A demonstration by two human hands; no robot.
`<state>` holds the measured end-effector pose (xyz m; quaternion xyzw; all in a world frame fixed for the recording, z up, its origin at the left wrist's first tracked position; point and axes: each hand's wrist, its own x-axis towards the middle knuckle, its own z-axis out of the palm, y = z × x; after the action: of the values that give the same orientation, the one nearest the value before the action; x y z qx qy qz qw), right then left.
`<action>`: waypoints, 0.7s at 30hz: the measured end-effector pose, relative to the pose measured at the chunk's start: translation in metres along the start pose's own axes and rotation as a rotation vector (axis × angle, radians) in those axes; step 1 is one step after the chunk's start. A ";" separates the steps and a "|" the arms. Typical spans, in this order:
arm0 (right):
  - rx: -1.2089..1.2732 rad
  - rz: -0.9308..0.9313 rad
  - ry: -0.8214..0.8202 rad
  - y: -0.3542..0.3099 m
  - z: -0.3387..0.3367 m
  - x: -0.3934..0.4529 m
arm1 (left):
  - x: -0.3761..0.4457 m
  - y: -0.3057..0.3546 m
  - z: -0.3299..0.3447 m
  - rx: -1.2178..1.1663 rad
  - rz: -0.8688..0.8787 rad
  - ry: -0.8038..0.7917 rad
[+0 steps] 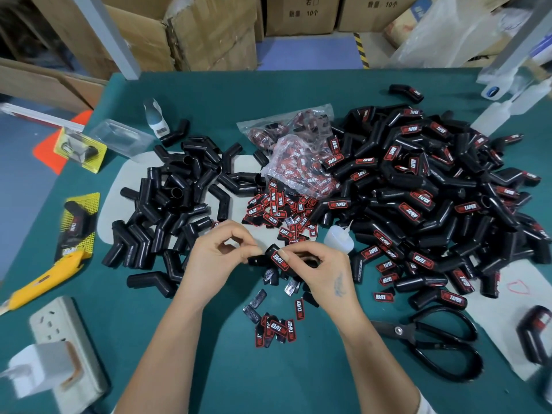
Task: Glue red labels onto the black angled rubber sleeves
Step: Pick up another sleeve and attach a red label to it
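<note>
Centrally, just below mid-frame, 2 hands meet on 1 glossy black angled sleeve: the left hand pinches its end, the right hand curls over it, a fingertip pressing the red label (white lettering, rectangular) onto the rubber. Loose labels scatter on the teal felt-like table. Higher left lie bare sleeves; upper right, labelled sleeves.
</note>
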<state>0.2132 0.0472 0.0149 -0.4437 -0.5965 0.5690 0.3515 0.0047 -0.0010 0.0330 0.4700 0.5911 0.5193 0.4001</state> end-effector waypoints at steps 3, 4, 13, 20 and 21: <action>0.012 0.004 -0.001 -0.001 0.001 -0.001 | -0.001 0.002 -0.004 -0.060 0.018 0.020; 0.012 0.004 -0.004 -0.002 0.001 -0.001 | -0.002 0.003 -0.005 -0.067 0.025 0.012; 0.016 0.000 -0.005 -0.004 0.000 -0.002 | 0.000 -0.005 0.003 -0.059 -0.022 0.064; 0.012 -0.014 -0.015 -0.005 -0.001 -0.002 | -0.001 -0.004 0.010 0.082 -0.129 -0.243; 0.009 -0.018 -0.018 -0.005 -0.001 -0.002 | -0.001 -0.005 0.010 0.099 -0.131 -0.268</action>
<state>0.2141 0.0461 0.0205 -0.4316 -0.6010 0.5726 0.3530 0.0142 0.0003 0.0266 0.5147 0.5865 0.3950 0.4849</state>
